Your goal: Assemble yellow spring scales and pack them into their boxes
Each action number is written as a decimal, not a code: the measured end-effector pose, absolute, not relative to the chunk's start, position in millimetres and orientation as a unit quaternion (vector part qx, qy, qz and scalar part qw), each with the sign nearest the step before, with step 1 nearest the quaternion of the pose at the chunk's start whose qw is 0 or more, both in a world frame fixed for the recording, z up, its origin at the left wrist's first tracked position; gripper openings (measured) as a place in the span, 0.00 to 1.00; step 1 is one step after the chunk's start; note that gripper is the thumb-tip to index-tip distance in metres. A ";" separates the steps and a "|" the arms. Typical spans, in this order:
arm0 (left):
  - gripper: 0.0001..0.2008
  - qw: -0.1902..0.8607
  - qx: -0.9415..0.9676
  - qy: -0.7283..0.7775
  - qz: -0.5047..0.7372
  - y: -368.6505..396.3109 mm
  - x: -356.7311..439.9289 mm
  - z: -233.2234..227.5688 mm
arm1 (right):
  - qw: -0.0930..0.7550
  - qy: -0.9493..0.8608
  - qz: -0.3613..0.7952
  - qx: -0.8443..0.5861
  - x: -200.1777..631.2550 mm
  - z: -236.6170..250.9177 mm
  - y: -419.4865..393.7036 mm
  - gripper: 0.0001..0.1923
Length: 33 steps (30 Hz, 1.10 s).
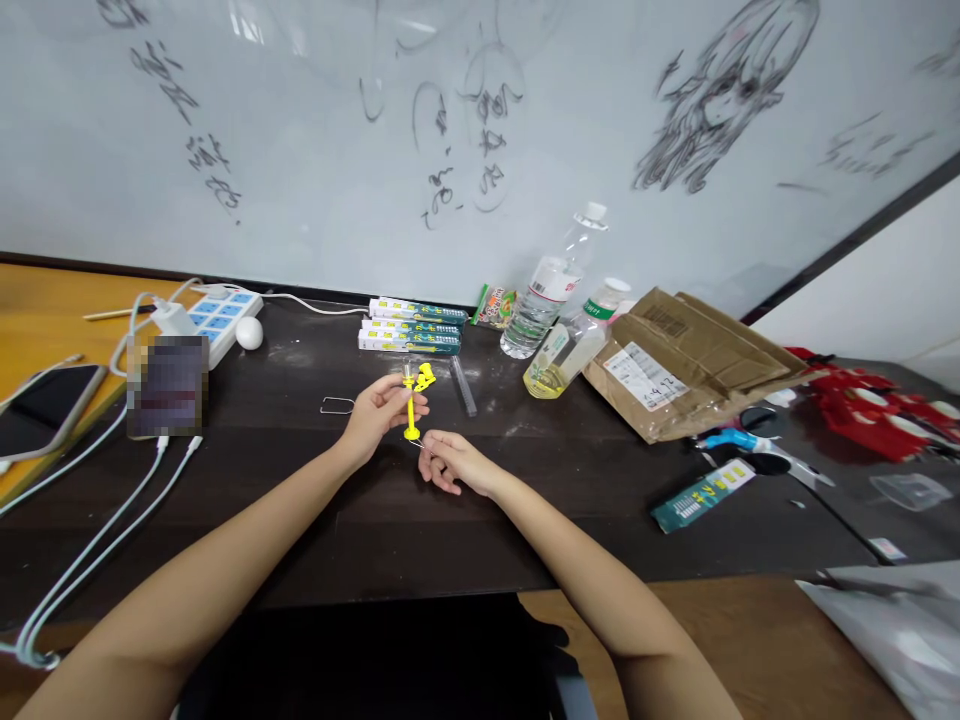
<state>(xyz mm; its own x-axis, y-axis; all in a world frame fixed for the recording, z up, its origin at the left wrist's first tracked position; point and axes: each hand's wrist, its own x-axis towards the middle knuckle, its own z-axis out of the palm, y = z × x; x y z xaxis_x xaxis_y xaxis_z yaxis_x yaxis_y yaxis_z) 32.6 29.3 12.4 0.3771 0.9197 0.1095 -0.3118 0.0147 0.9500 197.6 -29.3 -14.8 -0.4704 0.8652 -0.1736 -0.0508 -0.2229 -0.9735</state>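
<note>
Upright over the dark table, a small yellow plastic piece [411, 415] has a thin stem, a round flange at its lower end and a knobby side part at its top. My left hand [380, 410] closes its fingers round the stem. Just below and to the right, my right hand [454, 462] pinches a thin metal wire [417, 443] by the flange; whether the wire is joined to the piece I cannot tell. A bent metal wire loop [337, 405] lies left of my left hand. Behind my right hand lies a clear plastic strip [463, 386].
Several slim boxes [411, 338] stand by the whiteboard, near two bottles [551, 290] and a cardboard parcel [675, 365]. At right lie scissors [780, 455], another slim box [703, 495] and red items [862, 405]. Leftward are a power strip [225, 322], phones [56, 410] and cables.
</note>
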 end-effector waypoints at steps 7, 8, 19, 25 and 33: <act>0.21 0.624 0.496 0.308 0.520 34.2 28.6 15.7 | 0.357 -0.541 0.639 -0.413 193.8 -10.3 -32.0 0.14; 0.21 0.623 0.499 0.308 0.518 34.0 28.7 15.8 | 0.363 -0.542 0.631 -0.418 193.1 -10.4 -32.0 0.14; 0.22 0.649 0.595 0.267 0.392 16.9 40.7 5.0 | 0.526 -0.536 0.531 -0.393 197.4 -15.8 -26.4 0.16; 0.22 0.666 0.614 0.261 0.332 10.7 45.2 -0.3 | 0.562 -0.535 0.491 -0.396 199.6 -9.3 -28.0 0.20; 0.20 0.675 0.617 0.257 0.312 10.1 49.0 -7.0 | 0.566 -0.522 0.485 -0.415 200.3 -10.6 -26.8 0.17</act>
<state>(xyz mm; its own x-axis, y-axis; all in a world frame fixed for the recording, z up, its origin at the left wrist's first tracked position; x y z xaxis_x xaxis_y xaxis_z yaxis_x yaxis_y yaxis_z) 49.0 10.1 -7.0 0.6729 0.7388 0.0382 -0.1043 0.0436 0.9936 200.3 -26.8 -10.6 -0.0148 0.9819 0.1889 -0.1150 0.1859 -0.9758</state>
